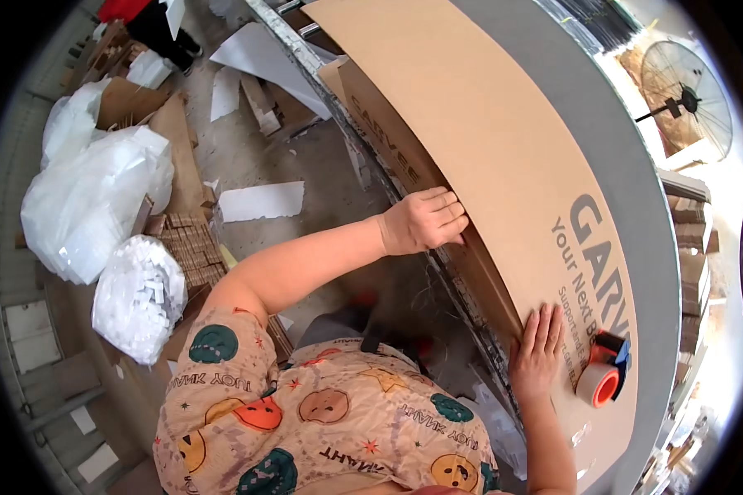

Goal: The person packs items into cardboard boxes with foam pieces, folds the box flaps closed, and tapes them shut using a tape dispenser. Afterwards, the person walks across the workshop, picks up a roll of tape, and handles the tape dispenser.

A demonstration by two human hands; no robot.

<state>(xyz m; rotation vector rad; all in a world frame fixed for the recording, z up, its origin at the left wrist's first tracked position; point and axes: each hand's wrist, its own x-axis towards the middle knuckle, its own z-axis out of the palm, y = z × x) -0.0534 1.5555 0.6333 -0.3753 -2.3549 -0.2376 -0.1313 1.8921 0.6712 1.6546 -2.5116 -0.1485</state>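
Observation:
A long brown cardboard box point(479, 140) with dark printing lies on the grey-topped table, its near side along the table edge. My left hand point(425, 221) is at the box's near edge, with its fingers curled closed over the rim of the top panel. A side flap point(388, 136) hangs open below that edge, farther along. My right hand point(539, 351) lies flat on the top panel near its closer end, with fingers stretched out. Just right of it, a tape dispenser point(600, 384) with a red-cored roll rests on the box.
The grey tabletop point(656, 272) runs beyond the box. A large fan point(685, 99) stands at the far right. On the left floor are plastic-wrapped bundles point(99, 190), stacked cardboard pieces point(190, 247) and a white sheet point(262, 201). Another person's dark-clad legs point(161, 33) show at upper left.

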